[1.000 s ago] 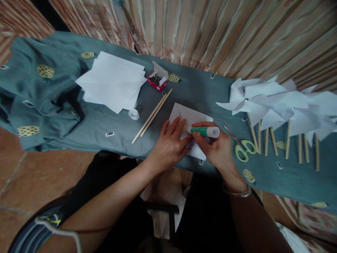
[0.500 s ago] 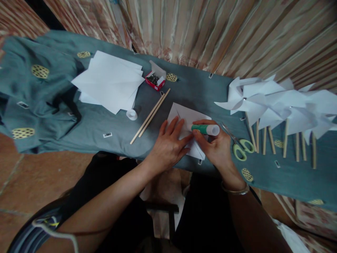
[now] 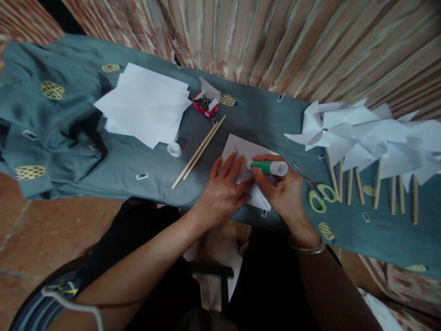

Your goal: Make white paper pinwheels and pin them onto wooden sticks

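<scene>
A white sheet of paper (image 3: 253, 147) with cut slits lies on the cloth in front of me. Flat on its left part rests my left hand (image 3: 223, 188), fingers spread. My right hand (image 3: 282, 188) grips a green and white glue stick (image 3: 267, 167), tilted low with its tip at the middle of the paper. Whether the tip presses on the sheet is hard to make out. The white glue cap (image 3: 174, 149) stands apart to the left, near two wooden sticks (image 3: 200, 151). Scissors (image 3: 316, 196) with light green handles lie just right of my right hand.
A stack of white paper (image 3: 144, 105) lies at the left. Behind the sticks sits an open red box (image 3: 206, 102) of small metal pins. Several paper pinwheels (image 3: 365, 138) on wooden sticks lie at the right. A pleated curtain (image 3: 268, 46) hangs along the table's back edge.
The glue stick's tip has shifted slightly left on the paper, with my right hand still around it. My left hand keeps its place on the sheet. The whole view has shifted a little.
</scene>
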A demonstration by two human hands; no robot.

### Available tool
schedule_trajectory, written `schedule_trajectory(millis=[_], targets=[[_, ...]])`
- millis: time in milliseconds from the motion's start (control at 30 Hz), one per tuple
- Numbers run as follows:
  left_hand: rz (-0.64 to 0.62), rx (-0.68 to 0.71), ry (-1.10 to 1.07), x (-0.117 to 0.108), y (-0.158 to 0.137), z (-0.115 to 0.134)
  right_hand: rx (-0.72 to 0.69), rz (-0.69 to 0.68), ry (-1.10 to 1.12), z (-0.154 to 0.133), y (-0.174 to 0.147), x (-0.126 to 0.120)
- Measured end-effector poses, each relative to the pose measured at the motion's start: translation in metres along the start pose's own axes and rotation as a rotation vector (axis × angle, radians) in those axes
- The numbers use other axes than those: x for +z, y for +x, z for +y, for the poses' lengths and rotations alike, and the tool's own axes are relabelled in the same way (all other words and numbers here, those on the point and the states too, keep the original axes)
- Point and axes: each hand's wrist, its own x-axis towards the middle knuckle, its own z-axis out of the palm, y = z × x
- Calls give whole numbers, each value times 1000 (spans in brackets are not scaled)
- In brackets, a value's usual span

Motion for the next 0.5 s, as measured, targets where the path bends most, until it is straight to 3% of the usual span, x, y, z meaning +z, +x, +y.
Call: schedule_trajectory(millis=[500], targets=[[3, 2, -2, -3, 0, 2, -4, -60, 18, -4, 0, 2]])
